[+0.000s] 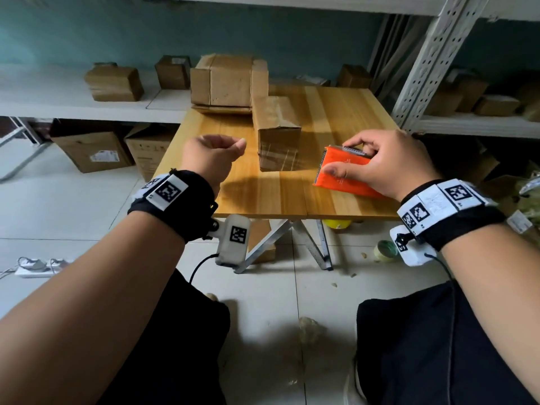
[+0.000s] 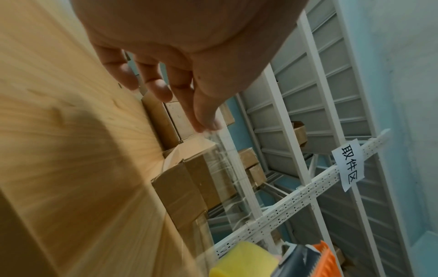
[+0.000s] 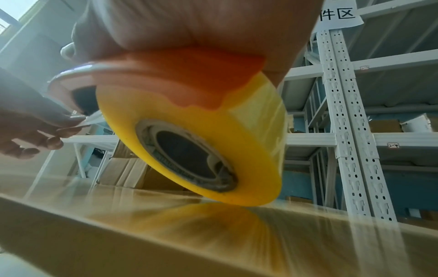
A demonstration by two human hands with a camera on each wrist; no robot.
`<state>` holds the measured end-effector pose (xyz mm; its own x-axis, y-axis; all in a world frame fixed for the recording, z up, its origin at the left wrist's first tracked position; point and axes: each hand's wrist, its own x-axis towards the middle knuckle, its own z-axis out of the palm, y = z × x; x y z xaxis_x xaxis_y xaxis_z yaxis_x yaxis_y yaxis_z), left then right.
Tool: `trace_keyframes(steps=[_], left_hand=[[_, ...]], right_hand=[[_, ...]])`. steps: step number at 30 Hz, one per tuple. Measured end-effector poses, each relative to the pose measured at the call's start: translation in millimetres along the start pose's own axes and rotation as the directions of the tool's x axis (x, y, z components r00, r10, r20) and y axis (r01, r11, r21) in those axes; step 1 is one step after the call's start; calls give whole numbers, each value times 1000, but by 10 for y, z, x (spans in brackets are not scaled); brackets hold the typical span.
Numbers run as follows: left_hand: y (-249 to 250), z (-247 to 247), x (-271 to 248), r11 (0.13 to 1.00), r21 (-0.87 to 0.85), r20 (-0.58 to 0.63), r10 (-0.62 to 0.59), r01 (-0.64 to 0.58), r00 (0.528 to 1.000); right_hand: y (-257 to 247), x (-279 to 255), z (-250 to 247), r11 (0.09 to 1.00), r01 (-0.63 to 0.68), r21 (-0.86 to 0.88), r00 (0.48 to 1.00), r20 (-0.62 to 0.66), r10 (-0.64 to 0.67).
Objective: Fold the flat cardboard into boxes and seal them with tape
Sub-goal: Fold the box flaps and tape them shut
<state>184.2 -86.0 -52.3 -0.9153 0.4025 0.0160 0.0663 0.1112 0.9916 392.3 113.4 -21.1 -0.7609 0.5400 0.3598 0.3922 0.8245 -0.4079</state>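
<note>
My right hand [image 1: 380, 162] grips an orange tape dispenser [image 1: 344, 171] low over the wooden table [image 1: 263, 197], near its right front. The yellow tape roll [image 3: 189, 146] in it almost touches the tabletop. My left hand [image 1: 233, 147] is raised at the table's left; its thumb and forefinger pinch the end of a clear tape strip [image 2: 227, 168] that runs back to the dispenser [image 2: 315, 262]. Between the hands stands a small closed cardboard box [image 1: 276, 133] with clear tape on its front. A larger box [image 1: 229, 80] with loose flaps sits behind it on flat cardboard [image 1: 222, 110].
White shelves [image 1: 73, 106] behind and to the right carry several small cartons. A perforated metal rack post [image 1: 423, 59] rises by the table's right rear corner. Cartons [image 1: 93, 150] stand on the floor at left, and a power strip [image 1: 32, 268] and a tape roll [image 1: 385, 249] also lie there.
</note>
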Motion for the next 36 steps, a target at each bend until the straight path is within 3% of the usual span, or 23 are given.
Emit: trace_keyframes(steps=[14, 21, 27, 30, 36], left_hand=[[-174, 29, 149, 982, 106, -24, -152, 154, 988], [-183, -71, 146, 969, 80, -73, -228, 234, 971], [-174, -90, 147, 980, 24, -26, -197, 198, 980], [-127, -66, 110, 992, -38, 2, -118, 118, 993], [-28, 51, 41, 998, -62, -87, 9, -15, 996]], right_hand=[[-88, -27, 56, 989, 24, -143, 999, 28, -20], [-194, -28, 118, 981, 24, -194, 999, 36, -17], [-135, -27, 92, 981, 8, -195, 995, 100, 12], [-22, 3, 24, 985, -34, -167, 985, 162, 61], [133, 27, -50, 996, -91, -9, 977, 194, 91]])
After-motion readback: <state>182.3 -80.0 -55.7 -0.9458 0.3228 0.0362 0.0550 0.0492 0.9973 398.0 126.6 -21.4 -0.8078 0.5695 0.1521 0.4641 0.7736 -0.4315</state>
